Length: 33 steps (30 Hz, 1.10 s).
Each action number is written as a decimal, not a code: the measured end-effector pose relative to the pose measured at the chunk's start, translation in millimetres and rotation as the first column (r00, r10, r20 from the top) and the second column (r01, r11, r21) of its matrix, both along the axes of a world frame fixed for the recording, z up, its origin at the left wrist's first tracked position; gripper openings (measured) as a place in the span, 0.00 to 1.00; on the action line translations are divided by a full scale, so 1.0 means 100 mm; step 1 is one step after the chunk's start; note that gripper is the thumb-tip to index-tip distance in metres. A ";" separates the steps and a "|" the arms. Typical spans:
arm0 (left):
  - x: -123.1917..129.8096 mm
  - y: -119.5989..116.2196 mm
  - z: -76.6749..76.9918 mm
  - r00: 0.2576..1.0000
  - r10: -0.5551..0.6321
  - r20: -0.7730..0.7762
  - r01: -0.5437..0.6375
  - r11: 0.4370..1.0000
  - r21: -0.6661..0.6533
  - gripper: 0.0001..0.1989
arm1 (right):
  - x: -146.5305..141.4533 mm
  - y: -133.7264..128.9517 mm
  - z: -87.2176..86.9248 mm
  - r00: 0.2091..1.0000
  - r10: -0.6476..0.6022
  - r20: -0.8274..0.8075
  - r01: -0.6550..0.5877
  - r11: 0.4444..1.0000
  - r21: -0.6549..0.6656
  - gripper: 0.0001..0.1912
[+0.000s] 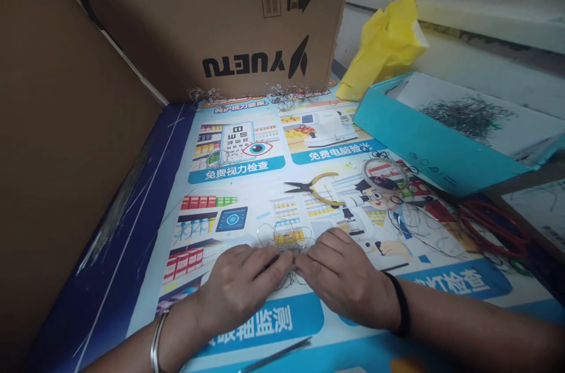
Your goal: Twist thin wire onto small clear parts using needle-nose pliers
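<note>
My left hand (247,279) and my right hand (344,273) meet at the lower middle of the view, fingertips pinched close together. Between them is a piece of bent thin wire (289,235), its loops fanning out above and below the fingers like petals. The fingers hide its centre. Beyond my hands lies a pair of yellow-handled pliers (313,187), jaws pointing left. A roll of thin wire (386,174) rests to the right of the pliers. Nearer me, below the hands, lie a few thin dark rods (278,354).
Cardboard panels (198,20) stand at the back and left. At right, a turquoise box (410,132) holds a heap of wire pieces (468,117). A yellow bag (384,43) stands behind it. Red-handled scissors (489,229) lie right; tangled wire pieces (289,95) lie along the cardboard.
</note>
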<state>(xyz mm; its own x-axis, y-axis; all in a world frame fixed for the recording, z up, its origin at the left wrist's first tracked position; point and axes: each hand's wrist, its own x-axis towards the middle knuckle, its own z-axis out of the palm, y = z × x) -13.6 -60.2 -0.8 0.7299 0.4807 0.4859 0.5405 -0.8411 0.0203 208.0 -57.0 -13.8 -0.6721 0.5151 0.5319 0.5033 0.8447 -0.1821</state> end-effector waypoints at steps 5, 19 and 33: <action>0.00 -0.01 -0.02 1.000 -0.007 -0.003 0.007 1.000 -0.005 0.15 | -0.01 0.02 -0.02 1.000 -0.001 0.009 0.001 1.000 -0.008 0.08; -0.01 0.00 -0.04 1.000 0.013 0.019 -0.013 1.000 -0.009 0.14 | 0.02 0.03 0.02 0.994 -0.036 -0.102 0.012 0.973 -0.230 0.08; 0.01 0.01 -0.01 0.998 0.008 0.060 -0.012 0.998 0.062 0.11 | 0.03 0.04 0.00 0.985 -0.027 -0.171 -0.038 0.930 -0.365 0.05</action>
